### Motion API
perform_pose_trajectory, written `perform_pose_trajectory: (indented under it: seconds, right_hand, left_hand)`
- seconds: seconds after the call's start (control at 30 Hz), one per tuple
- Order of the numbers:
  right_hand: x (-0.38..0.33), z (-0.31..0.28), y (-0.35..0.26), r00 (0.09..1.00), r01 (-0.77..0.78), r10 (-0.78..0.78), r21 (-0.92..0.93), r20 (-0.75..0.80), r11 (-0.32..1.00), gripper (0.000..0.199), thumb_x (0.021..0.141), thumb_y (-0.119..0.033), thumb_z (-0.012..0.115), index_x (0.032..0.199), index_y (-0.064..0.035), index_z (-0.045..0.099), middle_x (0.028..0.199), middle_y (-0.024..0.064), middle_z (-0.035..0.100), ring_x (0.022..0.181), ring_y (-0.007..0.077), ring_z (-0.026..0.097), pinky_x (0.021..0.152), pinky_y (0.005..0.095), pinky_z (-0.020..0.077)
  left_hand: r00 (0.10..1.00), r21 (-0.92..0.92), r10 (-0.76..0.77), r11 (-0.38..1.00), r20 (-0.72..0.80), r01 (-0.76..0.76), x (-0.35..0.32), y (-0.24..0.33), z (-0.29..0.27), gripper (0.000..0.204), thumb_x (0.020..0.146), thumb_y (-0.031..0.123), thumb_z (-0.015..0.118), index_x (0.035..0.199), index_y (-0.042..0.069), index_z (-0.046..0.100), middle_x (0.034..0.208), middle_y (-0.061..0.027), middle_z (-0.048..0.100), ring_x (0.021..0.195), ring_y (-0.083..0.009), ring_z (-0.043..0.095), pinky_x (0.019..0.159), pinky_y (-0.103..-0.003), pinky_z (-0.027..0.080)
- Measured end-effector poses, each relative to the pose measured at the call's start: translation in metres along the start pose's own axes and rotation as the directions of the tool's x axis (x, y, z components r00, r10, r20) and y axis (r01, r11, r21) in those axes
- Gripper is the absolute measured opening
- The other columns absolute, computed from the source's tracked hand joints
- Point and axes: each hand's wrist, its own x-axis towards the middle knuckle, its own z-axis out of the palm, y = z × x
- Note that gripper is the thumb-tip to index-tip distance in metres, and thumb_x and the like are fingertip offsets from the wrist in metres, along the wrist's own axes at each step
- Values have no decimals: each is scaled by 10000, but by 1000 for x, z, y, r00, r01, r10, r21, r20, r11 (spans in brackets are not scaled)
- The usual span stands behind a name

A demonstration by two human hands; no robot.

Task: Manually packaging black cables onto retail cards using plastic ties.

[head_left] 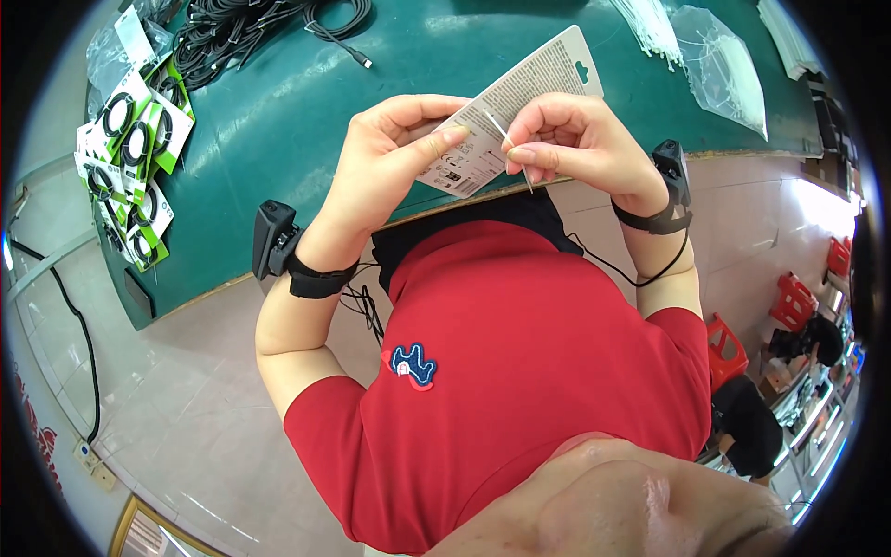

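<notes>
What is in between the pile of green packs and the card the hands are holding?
In the head view, only bare green tabletop lies between the green packs and the card.

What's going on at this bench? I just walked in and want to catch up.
A person in a red shirt holds a white printed packaging card over the edge of the green table. The left hand grips the card's lower end, while the right hand pinches a thin white tie against it. Finished green-and-white cable packs lie stacked at the table's left, with loose black cables and clear bags further back.
</notes>
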Motion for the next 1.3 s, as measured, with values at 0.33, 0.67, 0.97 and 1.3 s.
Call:
perform_pose_trajectory:
  seconds: [0.33, 0.67, 0.97, 1.3]
  right_hand:
    - [2, 4, 5, 999, -36, 36, -10, 28, 999, 77, 940, -52, 700, 999, -11, 672, 898, 46, 709, 753, 69, 656, 638, 182, 513]
    - [12, 2, 2, 892, 402, -429, -686, 144, 606, 74, 894, -21, 722, 909, 26, 667, 864, 36, 666, 765, 95, 645, 596, 193, 501]
    - [10, -1, 13, 984, 179, -162, -452, 76, 874, 72, 874, -8, 727, 908, 6, 665, 845, 59, 651, 695, 122, 612, 573, 251, 470]
    - [11, 6, 6, 941, 339, -279, -497, 193, 799, 76, 852, -2, 732, 890, 5, 666, 860, 60, 654, 694, 148, 613, 562, 251, 443]
  left_hand:
    - [997, -118, -55, 991, 62, 62, -1, -8, -10, 307, 927, 27, 709, 1224, -34, 658, 1132, -133, 729, 1025, -163, 697, 914, -309, 563]
    - [960, -265, -262, 923, 95, 278, -5, -15, -13, 331, 897, 12, 729, 1212, -32, 633, 1135, -131, 720, 1024, -176, 701, 901, -308, 572]
    - [945, -460, -257, 827, 203, 323, -12, -35, -17, 436, 864, -48, 729, 1264, -25, 556, 1220, -161, 680, 1079, -205, 691, 931, -330, 581]
    - [985, -320, -168, 932, 41, 172, -20, -24, -9, 416, 872, -92, 694, 1258, -35, 549, 1241, -172, 667, 1077, -220, 690, 927, -326, 579]
